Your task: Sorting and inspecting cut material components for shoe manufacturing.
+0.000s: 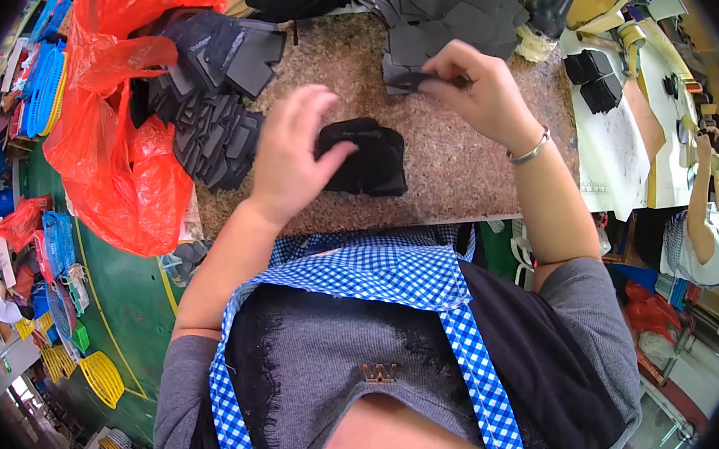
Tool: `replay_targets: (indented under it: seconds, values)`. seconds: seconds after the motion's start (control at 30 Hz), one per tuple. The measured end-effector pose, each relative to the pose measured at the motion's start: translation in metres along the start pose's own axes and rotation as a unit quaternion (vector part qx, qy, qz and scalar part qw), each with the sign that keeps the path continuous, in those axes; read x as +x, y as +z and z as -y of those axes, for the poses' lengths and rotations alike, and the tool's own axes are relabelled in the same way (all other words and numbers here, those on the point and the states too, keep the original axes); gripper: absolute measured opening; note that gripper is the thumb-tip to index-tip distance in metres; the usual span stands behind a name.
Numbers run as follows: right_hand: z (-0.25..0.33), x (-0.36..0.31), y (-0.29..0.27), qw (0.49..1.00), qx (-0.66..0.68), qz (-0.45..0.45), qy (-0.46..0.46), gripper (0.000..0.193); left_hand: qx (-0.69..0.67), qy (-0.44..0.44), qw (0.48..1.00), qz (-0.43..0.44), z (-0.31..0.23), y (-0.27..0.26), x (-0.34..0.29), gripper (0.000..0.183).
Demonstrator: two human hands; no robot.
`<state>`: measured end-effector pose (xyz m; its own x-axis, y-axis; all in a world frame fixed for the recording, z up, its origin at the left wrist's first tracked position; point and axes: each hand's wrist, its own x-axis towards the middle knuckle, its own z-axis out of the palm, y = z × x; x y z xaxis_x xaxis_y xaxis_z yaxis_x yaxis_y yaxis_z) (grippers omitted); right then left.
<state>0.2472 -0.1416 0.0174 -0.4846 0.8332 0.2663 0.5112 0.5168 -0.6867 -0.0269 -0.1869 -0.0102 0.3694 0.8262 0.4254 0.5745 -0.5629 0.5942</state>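
Dark-grey flat-piece pile (pixel 471 29): far centre, speckled brown stone tabletop (pixel 475 175) | black rectangular cloth stack (pixel 375 162): near centre | left hand (pixel 290 154): open, thumb over stack, contact unclear | right hand (pixel 484 94): pinching small black piece (pixel 406 80) by pile

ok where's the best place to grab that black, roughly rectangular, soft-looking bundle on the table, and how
Probably pinch the right edge of the black, roughly rectangular, soft-looking bundle, coming from the right: it lies flat on the speckled brown tabletop with that edge uncovered, whereas the person's bare left hand overlaps its left side in this view.
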Motion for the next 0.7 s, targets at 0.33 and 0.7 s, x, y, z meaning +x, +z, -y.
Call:
replay_targets:
  seconds: [0.33, 0.7]
  values:
    - [0.039, -0.025, 0.072, 0.966, 0.201, -0.048, 0.153, 0.032, -0.335, -0.279, 0.9, -0.025, -0.013, 0.007, -0.022, 0.02]
    - [0.049, -0.029, 0.078, 0.995, -0.055, -0.015, 0.086, 0.039, 0.102, -0.038, 0.994, 0.007, 0.003, 0.021, -0.041, 0.021]
